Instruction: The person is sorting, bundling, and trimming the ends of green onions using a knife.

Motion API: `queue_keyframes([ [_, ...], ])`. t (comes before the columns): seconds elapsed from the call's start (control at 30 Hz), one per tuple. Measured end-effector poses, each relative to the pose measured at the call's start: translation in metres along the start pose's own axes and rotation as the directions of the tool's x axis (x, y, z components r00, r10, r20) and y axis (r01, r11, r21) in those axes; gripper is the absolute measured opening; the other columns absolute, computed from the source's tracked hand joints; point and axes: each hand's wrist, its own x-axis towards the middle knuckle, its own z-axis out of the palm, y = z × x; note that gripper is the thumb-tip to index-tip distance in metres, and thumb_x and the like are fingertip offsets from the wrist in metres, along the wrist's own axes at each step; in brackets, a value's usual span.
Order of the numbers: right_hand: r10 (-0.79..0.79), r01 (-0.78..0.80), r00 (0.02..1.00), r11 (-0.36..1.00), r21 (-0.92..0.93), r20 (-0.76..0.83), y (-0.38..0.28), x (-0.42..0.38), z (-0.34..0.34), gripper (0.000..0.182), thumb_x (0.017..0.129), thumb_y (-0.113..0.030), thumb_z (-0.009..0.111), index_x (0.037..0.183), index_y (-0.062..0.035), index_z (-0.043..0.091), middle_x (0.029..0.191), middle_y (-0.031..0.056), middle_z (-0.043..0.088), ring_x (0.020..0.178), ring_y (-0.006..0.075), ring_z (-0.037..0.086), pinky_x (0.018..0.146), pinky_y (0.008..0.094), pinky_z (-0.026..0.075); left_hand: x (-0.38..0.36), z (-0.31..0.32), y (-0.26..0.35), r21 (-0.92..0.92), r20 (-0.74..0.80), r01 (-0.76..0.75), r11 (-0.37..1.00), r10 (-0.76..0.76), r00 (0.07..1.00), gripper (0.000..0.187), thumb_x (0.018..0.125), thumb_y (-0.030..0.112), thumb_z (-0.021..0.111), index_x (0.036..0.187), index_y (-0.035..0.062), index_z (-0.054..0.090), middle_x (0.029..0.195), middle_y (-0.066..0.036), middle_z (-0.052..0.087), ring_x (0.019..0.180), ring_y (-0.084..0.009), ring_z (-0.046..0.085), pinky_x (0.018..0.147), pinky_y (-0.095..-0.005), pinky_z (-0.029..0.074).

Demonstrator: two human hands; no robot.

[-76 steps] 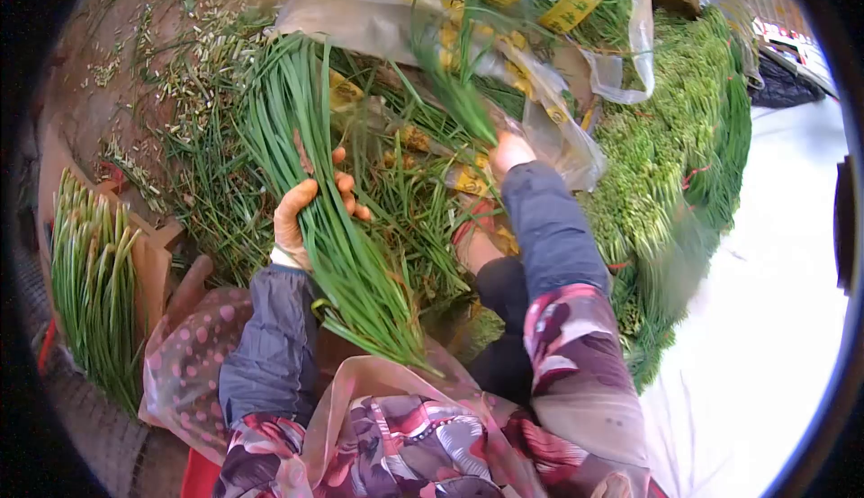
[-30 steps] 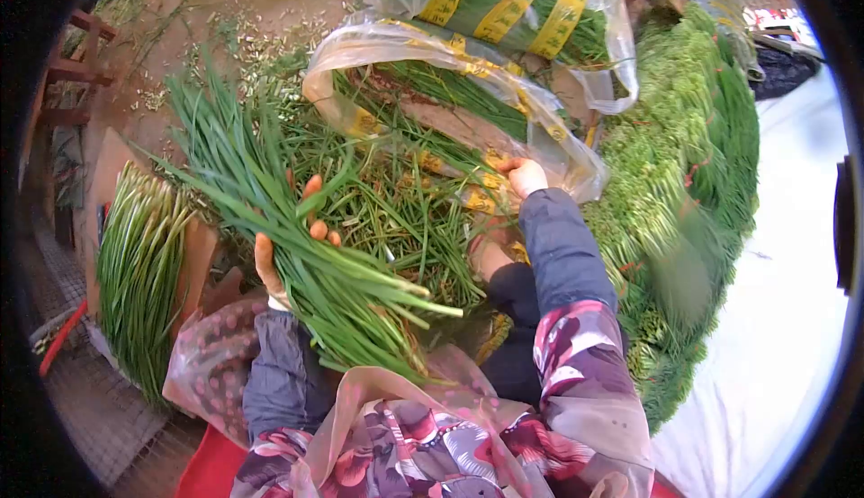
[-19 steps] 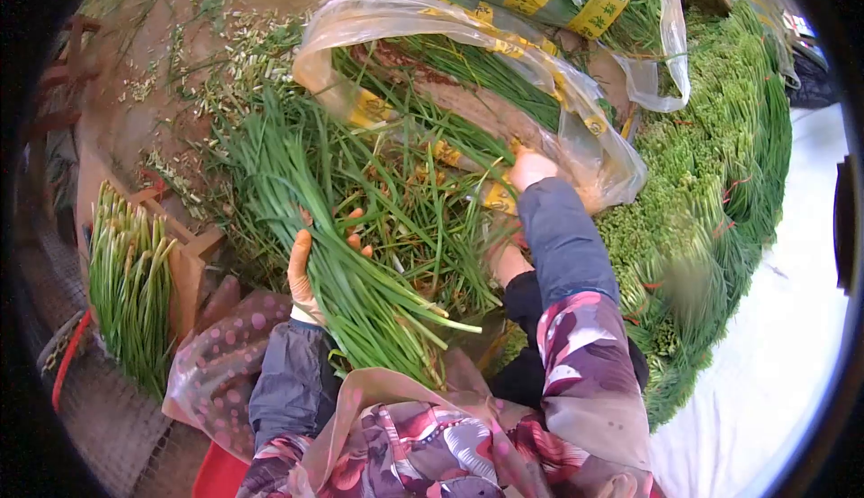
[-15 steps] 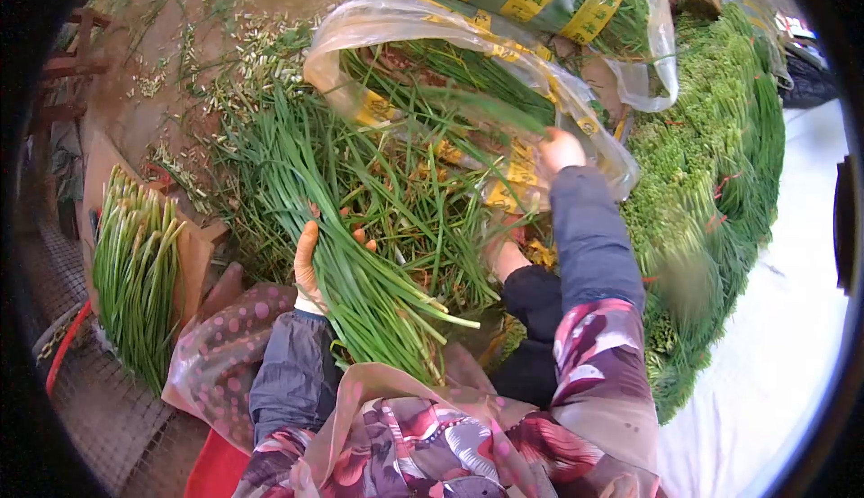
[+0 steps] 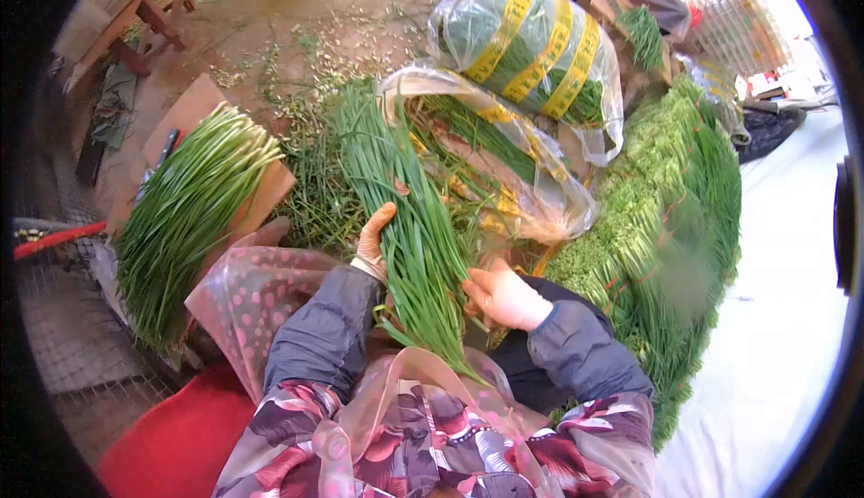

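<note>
While cradling a leafy green bunch (image 5: 421, 237) in the left hand (image 5: 370, 242), near an open plastic bag (image 5: 580, 210), with thumb and partly hidden fingers apart around it, apparently gathering at its edge with the right hand (image 5: 506, 297), curled fingers together, impossible to tell if pinching any leaf. Called for next: steady support from beneath.

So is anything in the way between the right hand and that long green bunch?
No, nothing visible is between them: the right hand is right at the edge of the chive bunch, which the left hand holds.
</note>
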Motion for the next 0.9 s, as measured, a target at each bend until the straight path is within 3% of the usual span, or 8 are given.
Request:
queue_keyframes([
  [0.13,-0.118,0.095,0.988,0.975,-0.203,-0.103,-0.013,-0.026,0.008,0.039,0.097,-0.035,0.046,0.113,-0.0014,0.058,0.074,0.0149,0.067,0.063,0.0274,0.066,0.062,0.04,0.053,-0.015,0.029,0.004,0.083,0.116,-0.03,0.996,0.02,0.993,0.077,0.081,0.041,0.066,0.144,0.0085,0.035,0.143,-0.017,0.042,0.126,-0.0333,0.047,0.107,-0.0506,0.037],
  [0.23,-0.038,0.012,0.999,0.704,-0.71,-0.02,-0.023,-0.018,-0.01,0.051,0.091,-0.043,0.051,0.126,-0.0054,0.054,0.094,0.0202,0.067,0.089,0.0369,0.065,0.077,0.0454,0.051,-0.024,0.069,0.014,0.133,0.08,0.029,0.991,-0.04,0.996,0.072,0.081,0.041,0.066,0.14,0.008,0.041,0.137,-0.016,0.049,0.123,-0.0339,0.051,0.106,-0.0512,0.039],
  [0.37,-0.291,0.378,0.902,0.888,0.26,-0.319,-0.063,-0.024,-0.075,0.087,0.085,-0.033,0.065,0.152,-0.0137,0.013,0.144,0.0222,0.04,0.132,0.03,0.043,0.106,0.0363,0.035,-0.019,0.14,0.043,0.464,0.242,-0.199,0.863,0.093,0.966,0.054,0.081,0.033,0.065,0.125,0.0043,0.054,0.115,-0.017,0.063,0.11,-0.0354,0.059,0.099,-0.0503,0.045],
  [0.53,-0.742,0.846,0.533,0.457,0.275,-0.406,-0.153,-0.008,-0.104,0.115,0.073,-0.011,0.076,0.152,-0.0147,-0.007,0.151,0.0224,0.027,0.139,0.0321,0.027,0.112,0.0383,0.026,-0.001,0.208,0.049,0.661,0.526,-0.662,0.352,0.412,0.744,0.034,0.079,0.013,0.07,0.111,0.0028,0.063,0.105,-0.01,0.067,0.093,-0.0207,0.065,0.079,-0.0338,0.053],
  [0.63,-0.618,0.722,0.688,0.631,0.282,-0.38,-0.176,0.001,-0.079,0.122,0.06,-0.009,0.089,0.151,-0.009,0.008,0.136,0.0113,0.045,0.123,0.0241,0.044,0.105,0.0348,0.037,0.008,0.196,0.048,0.773,0.451,-0.602,0.202,0.493,0.744,0.036,0.082,0.013,0.067,0.116,0.0034,0.06,0.109,-0.01,0.065,0.098,-0.0221,0.063,0.083,-0.0353,0.052],
  [0.73,-0.746,0.848,0.509,0.519,0.106,-0.429,-0.143,0.041,-0.045,0.126,0.054,-0.018,0.093,0.15,-0.0066,0.012,0.138,0.0086,0.046,0.123,0.0186,0.043,0.104,0.0355,0.038,0.023,0.12,0.043,0.83,0.496,-0.557,0.002,0.452,0.741,0.04,0.089,0.02,0.057,0.126,0.0056,0.053,0.121,-0.009,0.059,0.109,-0.0239,0.058,0.091,-0.0383,0.048],
  [0.87,-0.807,0.77,0.427,0.561,-0.304,-0.408,-0.068,0.081,0.019,0.075,0.076,-0.04,0.071,0.133,-0.0053,0.038,0.127,0.0101,0.052,0.113,0.0248,0.052,0.093,0.045,0.045,0.005,-0.046,0.033,0.773,0.632,-0.569,-0.282,0.261,0.73,0.045,0.098,0.03,0.044,0.138,0.0085,0.044,0.136,-0.009,0.051,0.122,-0.0264,0.051,0.102,-0.0423,0.044],
  [0.9,-0.826,0.729,0.394,0.548,-0.41,-0.404,-0.05,0.082,0.036,0.066,0.081,-0.046,0.066,0.129,-0.005,0.044,0.124,0.0105,0.054,0.11,0.0263,0.054,0.091,0.0474,0.046,-0.021,-0.042,0.032,0.883,0.301,-0.199,-0.425,0.186,0.935,0.043,0.096,0.025,0.047,0.136,0.0092,0.047,0.135,-0.011,0.051,0.125,-0.0284,0.047,0.106,-0.0432,0.037],
])
